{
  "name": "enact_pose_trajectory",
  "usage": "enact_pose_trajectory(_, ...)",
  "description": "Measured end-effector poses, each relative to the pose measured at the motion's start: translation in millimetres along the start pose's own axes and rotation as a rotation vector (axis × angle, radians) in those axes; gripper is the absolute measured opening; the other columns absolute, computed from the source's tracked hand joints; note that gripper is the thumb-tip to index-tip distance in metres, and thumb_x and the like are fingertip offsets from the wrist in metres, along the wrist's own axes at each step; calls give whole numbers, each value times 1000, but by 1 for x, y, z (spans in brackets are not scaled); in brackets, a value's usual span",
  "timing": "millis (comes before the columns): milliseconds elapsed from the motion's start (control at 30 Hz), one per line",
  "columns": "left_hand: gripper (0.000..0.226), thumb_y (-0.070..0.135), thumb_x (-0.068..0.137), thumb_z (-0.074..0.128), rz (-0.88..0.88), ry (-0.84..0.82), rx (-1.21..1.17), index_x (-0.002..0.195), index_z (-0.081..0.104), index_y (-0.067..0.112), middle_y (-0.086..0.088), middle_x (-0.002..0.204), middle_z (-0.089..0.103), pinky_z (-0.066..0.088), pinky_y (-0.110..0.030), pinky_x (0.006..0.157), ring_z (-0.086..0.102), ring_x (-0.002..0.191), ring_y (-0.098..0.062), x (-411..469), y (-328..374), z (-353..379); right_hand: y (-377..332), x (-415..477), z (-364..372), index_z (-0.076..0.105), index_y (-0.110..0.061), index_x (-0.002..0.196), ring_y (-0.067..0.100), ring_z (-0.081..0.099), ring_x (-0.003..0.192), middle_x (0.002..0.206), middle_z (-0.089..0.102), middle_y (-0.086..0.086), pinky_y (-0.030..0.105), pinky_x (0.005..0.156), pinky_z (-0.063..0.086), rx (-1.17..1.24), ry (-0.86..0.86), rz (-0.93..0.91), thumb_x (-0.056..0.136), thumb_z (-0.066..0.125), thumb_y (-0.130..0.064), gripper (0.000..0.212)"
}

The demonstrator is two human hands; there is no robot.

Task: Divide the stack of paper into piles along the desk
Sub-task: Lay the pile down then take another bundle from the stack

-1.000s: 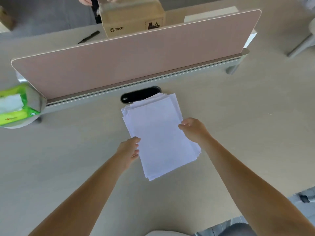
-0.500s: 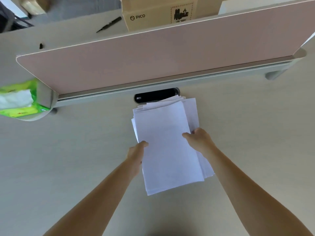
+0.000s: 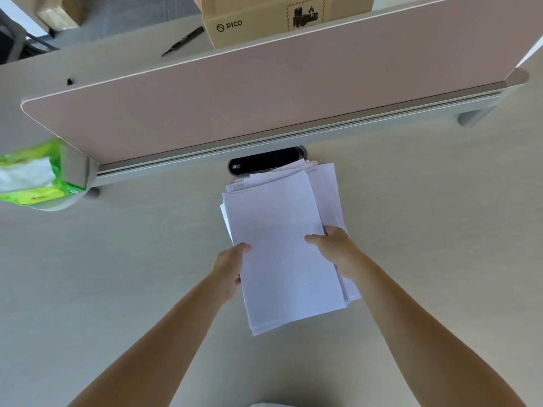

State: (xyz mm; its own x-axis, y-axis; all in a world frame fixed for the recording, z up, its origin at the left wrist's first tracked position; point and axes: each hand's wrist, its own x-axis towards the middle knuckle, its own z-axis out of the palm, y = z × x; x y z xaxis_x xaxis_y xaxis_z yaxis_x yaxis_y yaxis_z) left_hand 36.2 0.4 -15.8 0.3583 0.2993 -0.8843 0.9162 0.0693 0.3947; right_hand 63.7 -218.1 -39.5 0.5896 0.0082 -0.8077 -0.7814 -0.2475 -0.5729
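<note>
A loose stack of white paper (image 3: 282, 239) lies on the pale desk (image 3: 426, 230), its sheets fanned out and slightly askew. My left hand (image 3: 230, 267) grips the stack's left edge, thumb on top and fingers under the sheets. My right hand (image 3: 335, 245) holds the right side, thumb pressed on the top sheet and fingers curled over the edge of the upper sheets. The lower sheets stick out to the right beneath it.
A pink divider panel (image 3: 264, 92) runs along the far edge of the desk, with a black cable slot (image 3: 264, 164) just behind the paper. A green tissue pack (image 3: 32, 177) sits at the left. Beyond the divider stand a cardboard box (image 3: 279, 16) and a black pen (image 3: 183, 41).
Both hands have closed in on the stack's sides, thumbs now on the top sheet. The view has shifted left and tilted down.
</note>
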Motion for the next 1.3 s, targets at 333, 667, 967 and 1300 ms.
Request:
enact_pose_trajectory(333,47,59,73,70,106,-16,-48,102,68,23,1,106,73,54,-35,80,69,97,-22,-7,-2,-7,17,-20,-24,72,-12,103,27,70,87,100,74,10,45,80,57,462,1,-301,92,60,0,21)
enact_pose_trajectory(667,22,39,91,64,582,37,-85,81,72,21,8,73,72,57,-36,71,71,77,-19,-52,19,-19,-8,-64,-11,70,-13,110,33,68,107,113,74,10,48,96,52,437,-166,-520,86,62,-10,25)
enact_pose_trajectory(967,34,61,70,60,922,72,41,71,64,27,1,73,63,48,-28,64,59,64,-8,-80,-37,-110,-8,-112,62,71,-22,112,12,71,101,110,76,-4,26,80,54,372,-76,-565,87,74,-19,25)
enact_pose_trajectory(1300,20,12,71,82,886,-151,-102,88,77,23,5,90,78,54,-23,73,73,87,-11,-84,-135,-217,61,-192,172,77,-19,81,18,69,77,80,75,1,36,73,52,173,-52,-525,59,85,-27,24)
